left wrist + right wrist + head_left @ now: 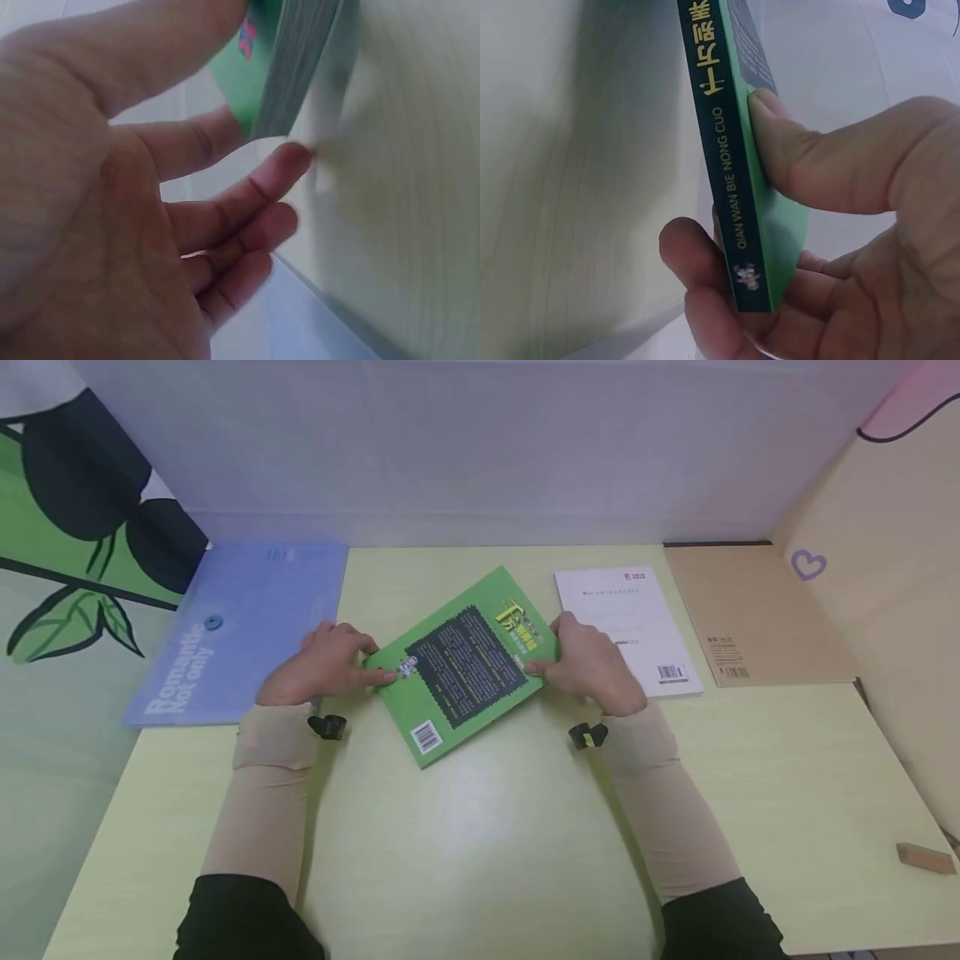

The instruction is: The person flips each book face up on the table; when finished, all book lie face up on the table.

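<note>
Green book (467, 667) pinched at two corners
We hold it slanted, centre of the head view — our left hand (324, 665) gripping its left corner, our right hand (592, 665) its right — with a blue folder (251, 627) upper left, a white booklet (641, 620) right of centre

left hand (127, 187): thumb and forefinger pinch green book (247, 82) | page edges (296, 67) visible | pale tabletop (412, 187) at right

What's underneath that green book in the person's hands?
The right wrist view shows fingers of the right hand under the green book; the table lies below. The book's downward face is hidden, and the head view cannot show the patch of table it covers.
</note>
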`<state>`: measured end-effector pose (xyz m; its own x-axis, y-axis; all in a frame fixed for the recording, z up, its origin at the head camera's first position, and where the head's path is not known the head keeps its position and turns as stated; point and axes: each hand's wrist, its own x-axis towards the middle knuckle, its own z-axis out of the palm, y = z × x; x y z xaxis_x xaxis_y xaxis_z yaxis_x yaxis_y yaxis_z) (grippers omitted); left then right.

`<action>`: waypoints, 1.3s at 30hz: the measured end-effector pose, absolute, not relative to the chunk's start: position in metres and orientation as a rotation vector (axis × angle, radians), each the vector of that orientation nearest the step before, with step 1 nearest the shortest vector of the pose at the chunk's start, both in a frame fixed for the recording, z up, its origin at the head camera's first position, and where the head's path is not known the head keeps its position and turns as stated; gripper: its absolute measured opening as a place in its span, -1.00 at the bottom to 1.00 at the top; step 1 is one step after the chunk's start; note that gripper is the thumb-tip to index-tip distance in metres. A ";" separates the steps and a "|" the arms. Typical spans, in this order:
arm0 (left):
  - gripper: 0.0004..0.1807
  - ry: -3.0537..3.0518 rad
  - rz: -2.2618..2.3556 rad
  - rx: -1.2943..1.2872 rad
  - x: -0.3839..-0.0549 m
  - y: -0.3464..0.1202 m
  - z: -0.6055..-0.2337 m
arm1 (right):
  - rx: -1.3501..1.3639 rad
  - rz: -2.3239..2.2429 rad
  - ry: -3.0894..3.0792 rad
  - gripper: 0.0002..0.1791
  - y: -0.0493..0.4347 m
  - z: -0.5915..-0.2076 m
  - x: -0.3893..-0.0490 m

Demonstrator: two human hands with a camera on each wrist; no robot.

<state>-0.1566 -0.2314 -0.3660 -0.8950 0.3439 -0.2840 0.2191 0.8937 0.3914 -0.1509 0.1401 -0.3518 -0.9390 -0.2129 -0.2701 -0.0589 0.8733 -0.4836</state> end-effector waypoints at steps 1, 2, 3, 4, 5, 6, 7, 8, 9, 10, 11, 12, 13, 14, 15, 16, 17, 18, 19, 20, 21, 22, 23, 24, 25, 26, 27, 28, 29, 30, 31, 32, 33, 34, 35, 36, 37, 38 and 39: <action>-0.42 2.699 0.520 0.417 -0.157 -0.231 -0.367 | -0.200 -0.688 2.724 -0.29 0.140 -0.352 -0.151; -0.47 2.688 0.541 0.416 -0.157 -0.232 -0.367 | -0.196 -0.691 2.719 -0.27 0.141 -0.352 -0.151; -0.52 2.676 0.563 0.418 -0.157 -0.232 -0.368 | -0.191 -0.699 2.710 -0.26 0.142 -0.353 -0.152; -0.56 2.665 0.588 0.416 -0.157 -0.232 -0.368 | -0.187 -0.708 2.701 -0.25 0.142 -0.353 -0.152; -0.58 2.653 0.620 0.399 -0.157 -0.233 -0.369 | -0.183 -0.721 2.691 -0.24 0.143 -0.353 -0.152; -0.58 2.645 0.640 0.390 -0.157 -0.233 -0.369 | -0.182 -0.735 2.682 -0.23 0.144 -0.353 -0.152; -0.58 2.645 0.650 0.387 -0.157 -0.233 -0.369 | -0.182 -0.750 2.674 -0.22 0.144 -0.354 -0.153; -0.59 2.644 0.661 0.383 -0.157 -0.234 -0.369 | -0.182 -0.766 2.666 -0.21 0.145 -0.354 -0.153; -0.58 2.643 0.671 0.378 -0.157 -0.234 -0.368 | -0.185 -0.782 2.658 -0.20 0.145 -0.354 -0.154; -0.59 2.642 0.681 0.370 -0.157 -0.234 -0.367 | -0.189 -0.801 2.652 -0.21 0.145 -0.354 -0.154; -0.60 2.639 0.690 0.366 -0.157 -0.233 -0.366 | -0.196 -0.817 2.649 -0.22 0.146 -0.354 -0.155; -0.61 2.636 0.694 0.365 -0.157 -0.233 -0.365 | -0.208 -0.833 2.646 -0.23 0.147 -0.354 -0.156; -0.64 2.636 0.694 0.366 -0.157 -0.233 -0.365 | -0.220 -0.848 2.643 -0.24 0.148 -0.354 -0.157; -0.65 2.634 0.692 0.369 -0.157 -0.233 -0.364 | -0.234 -0.861 2.636 -0.25 0.150 -0.354 -0.158; -0.66 2.632 0.693 0.374 -0.157 -0.233 -0.363 | -0.252 -0.868 2.633 -0.26 0.152 -0.353 -0.159; -0.68 2.631 0.692 0.375 -0.156 -0.232 -0.363 | -0.268 -0.873 2.630 -0.26 0.153 -0.353 -0.160; -0.70 2.629 0.694 0.370 -0.156 -0.232 -0.362 | -0.281 -0.876 2.627 -0.28 0.155 -0.352 -0.160; -0.71 2.633 0.694 0.362 -0.156 -0.232 -0.361 | -0.288 -0.882 2.619 -0.29 0.157 -0.352 -0.161; -0.70 2.637 0.699 0.358 -0.155 -0.232 -0.360 | -0.290 -0.881 2.617 -0.30 0.158 -0.351 -0.161; -0.70 2.639 0.709 0.347 -0.155 -0.233 -0.360 | -0.291 -0.874 2.616 -0.34 0.159 -0.349 -0.161; -0.68 2.637 0.728 0.331 -0.155 -0.233 -0.359 | -0.283 -0.871 2.620 -0.35 0.161 -0.348 -0.161; -0.67 2.637 0.748 0.308 -0.154 -0.233 -0.358 | -0.269 -0.871 2.625 -0.36 0.162 -0.347 -0.161; -0.64 2.634 0.777 0.287 -0.154 -0.234 -0.357 | -0.255 -0.870 2.631 -0.37 0.164 -0.346 -0.161; -0.61 2.631 0.810 0.265 -0.154 -0.235 -0.356 | -0.240 -0.869 2.638 -0.37 0.165 -0.345 -0.161; -0.57 2.620 0.856 0.236 -0.154 -0.236 -0.354 | -0.227 -0.870 2.648 -0.36 0.167 -0.344 -0.161; -0.55 2.604 0.910 0.203 -0.154 -0.237 -0.353 | -0.216 -0.885 2.652 -0.38 0.168 -0.343 -0.161; -0.54 2.583 0.967 0.169 -0.154 -0.237 -0.352 | -0.206 -0.912 2.659 -0.38 0.169 -0.343 -0.161; -0.52 2.563 1.020 0.144 -0.154 -0.238 -0.351 | -0.205 -0.938 2.664 -0.41 0.171 -0.342 -0.161; -0.52 2.543 1.068 0.123 -0.154 -0.239 -0.350 | -0.205 -0.972 2.668 -0.46 0.172 -0.342 -0.161; -0.53 2.522 1.111 0.103 -0.153 -0.239 -0.349 | -0.209 -1.012 2.673 -0.51 0.173 -0.343 -0.161; -0.52 2.502 1.149 0.091 -0.153 -0.239 -0.348 | -0.215 -1.055 2.681 -0.55 0.174 -0.343 -0.161; -0.54 2.490 1.177 0.080 -0.152 -0.239 -0.346 | -0.215 -1.100 2.687 -0.58 0.175 -0.343 -0.161; -0.54 2.484 1.202 0.074 -0.152 -0.239 -0.345 | -0.219 -1.140 2.700 -0.60 0.176 -0.343 -0.161; -0.53 2.485 1.219 0.075 -0.151 -0.239 -0.344 | -0.218 -1.180 2.710 -0.63 0.177 -0.343 -0.161; -0.53 2.483 1.246 0.070 -0.151 -0.239 -0.342 | -0.217 -1.225 2.717 -0.65 0.178 -0.343 -0.161; -0.52 2.481 1.276 0.065 -0.150 -0.239 -0.340 | -0.210 -1.271 2.716 -0.66 0.180 -0.343 -0.161; -0.52 2.479 1.311 0.059 -0.149 -0.239 -0.339 | -0.197 -1.313 2.713 -0.66 0.181 -0.342 -0.160; -0.53 2.478 1.347 0.049 -0.148 -0.239 -0.337 | -0.185 -1.353 2.706 -0.66 0.182 -0.342 -0.160; -0.53 2.470 1.387 0.044 -0.147 -0.239 -0.335 | -0.170 -1.403 2.683 -0.66 0.183 -0.341 -0.160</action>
